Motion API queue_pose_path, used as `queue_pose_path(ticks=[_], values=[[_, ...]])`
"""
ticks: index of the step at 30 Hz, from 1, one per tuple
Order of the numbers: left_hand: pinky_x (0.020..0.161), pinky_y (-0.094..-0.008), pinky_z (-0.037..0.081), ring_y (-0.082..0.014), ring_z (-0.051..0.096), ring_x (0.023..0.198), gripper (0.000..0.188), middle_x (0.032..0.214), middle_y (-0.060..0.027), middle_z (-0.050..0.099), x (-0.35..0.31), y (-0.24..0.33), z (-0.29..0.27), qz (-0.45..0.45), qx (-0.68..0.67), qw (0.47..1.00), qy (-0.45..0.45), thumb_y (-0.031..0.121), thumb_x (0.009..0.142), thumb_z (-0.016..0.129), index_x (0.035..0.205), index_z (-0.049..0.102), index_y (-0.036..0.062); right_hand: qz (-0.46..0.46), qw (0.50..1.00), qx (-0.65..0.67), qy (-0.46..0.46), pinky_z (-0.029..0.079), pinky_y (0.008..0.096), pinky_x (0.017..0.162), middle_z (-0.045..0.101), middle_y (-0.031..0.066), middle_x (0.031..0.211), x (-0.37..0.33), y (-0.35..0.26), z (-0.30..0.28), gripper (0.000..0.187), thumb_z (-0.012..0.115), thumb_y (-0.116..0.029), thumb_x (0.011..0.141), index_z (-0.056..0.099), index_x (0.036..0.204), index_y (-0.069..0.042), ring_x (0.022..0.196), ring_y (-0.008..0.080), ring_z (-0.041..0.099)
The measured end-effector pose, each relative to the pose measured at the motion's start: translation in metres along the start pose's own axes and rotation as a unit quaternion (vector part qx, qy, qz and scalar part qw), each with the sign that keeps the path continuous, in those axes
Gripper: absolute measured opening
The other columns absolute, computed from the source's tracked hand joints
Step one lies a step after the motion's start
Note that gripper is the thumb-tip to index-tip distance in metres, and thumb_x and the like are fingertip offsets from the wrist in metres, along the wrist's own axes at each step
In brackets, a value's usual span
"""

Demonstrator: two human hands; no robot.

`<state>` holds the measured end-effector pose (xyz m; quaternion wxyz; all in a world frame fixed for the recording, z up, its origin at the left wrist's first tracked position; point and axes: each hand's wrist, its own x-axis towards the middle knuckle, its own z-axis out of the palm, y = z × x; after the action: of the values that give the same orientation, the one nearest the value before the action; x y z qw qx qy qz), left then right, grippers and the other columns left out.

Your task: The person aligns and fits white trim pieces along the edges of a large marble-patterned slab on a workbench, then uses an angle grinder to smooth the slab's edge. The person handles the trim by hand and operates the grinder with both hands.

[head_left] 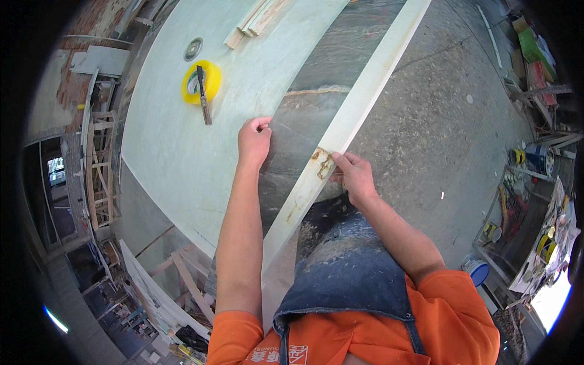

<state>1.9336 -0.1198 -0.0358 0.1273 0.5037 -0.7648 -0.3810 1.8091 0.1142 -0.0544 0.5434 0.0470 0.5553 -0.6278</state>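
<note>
A long dark grey veined stone slab [307,115] lies along the right side of a broad pale surface [164,140]. Bordering its right edge runs a long white strip [359,103] with brown stains near the middle. My right hand [354,177] grips this strip from the right, thumb on top and fingers partly hidden underneath. At the dark slab's left edge is my left hand [254,143], its fingers curled together; whatever they may hold is hidden. Beyond it, a utility knife [203,97] rests across a yellow tape roll [212,79].
Pale narrow strips [258,18] lie at the far end of the surface, with a grey disc [193,48] nearby. A wooden frame [100,164] stands to the left. Rough concrete floor [438,115] stretches rightward to buckets [477,272] and a cluttered rack.
</note>
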Motion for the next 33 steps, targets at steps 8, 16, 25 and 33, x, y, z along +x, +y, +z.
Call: queue_pose_path(ticks=[8, 16, 25, 33], values=[[0.087, -0.0327, 0.051, -0.0218, 0.064, 0.092, 0.032, 0.104, -0.0103, 0.067, -0.002, -0.007, -0.002, -0.018, -0.026, 0.999, -0.007, 0.001, 0.086, 0.063, 0.117, 0.071, 0.0007, 0.015, 1.000, -0.004, -0.016, 0.054, 0.0308, 0.076, 0.071, 0.0070, 0.101, -0.004, -0.006, 0.001, 0.031, 0.061, -0.026, 0.102, 0.068, 0.114, 0.001, 0.087, 0.0142, 0.066], [0.096, -0.0361, 0.050, -0.0245, 0.062, 0.108, 0.045, 0.127, -0.0151, 0.064, -0.105, -0.113, -0.094, -0.013, 0.111, 0.978, 0.174, 0.013, 0.088, 0.068, 0.131, 0.065, 0.0005, 0.004, 1.000, -0.025, -0.003, 0.056, 0.0310, 0.073, 0.069, 0.0057, 0.098, -0.005, -0.001, 0.000, 0.029, 0.063, -0.026, 0.101, 0.067, 0.113, 0.000, 0.085, 0.0143, 0.066], [0.095, -0.0445, 0.051, -0.0394, 0.068, 0.108, 0.044, 0.117, -0.0227, 0.072, -0.439, -0.417, -0.264, -0.409, 0.228, 0.846, 0.253, 0.021, 0.090, 0.061, 0.130, 0.067, 0.0013, -0.022, 0.998, -0.040, 0.045, 0.057, 0.0337, 0.075, 0.070, 0.0094, 0.099, -0.011, -0.010, 0.013, 0.033, 0.060, -0.029, 0.102, 0.066, 0.111, 0.002, 0.086, 0.0189, 0.070], [0.089, -0.0391, 0.053, -0.0259, 0.066, 0.104, 0.057, 0.126, -0.0116, 0.067, -0.540, -0.460, -0.242, -0.549, -0.288, 0.708, 0.338, 0.041, 0.104, 0.055, 0.140, 0.057, -0.0022, -0.049, 0.994, -0.066, 0.074, 0.058, 0.0337, 0.075, 0.071, 0.0110, 0.099, -0.006, -0.006, 0.013, 0.033, 0.058, -0.026, 0.102, 0.066, 0.113, 0.003, 0.085, 0.0205, 0.071]])
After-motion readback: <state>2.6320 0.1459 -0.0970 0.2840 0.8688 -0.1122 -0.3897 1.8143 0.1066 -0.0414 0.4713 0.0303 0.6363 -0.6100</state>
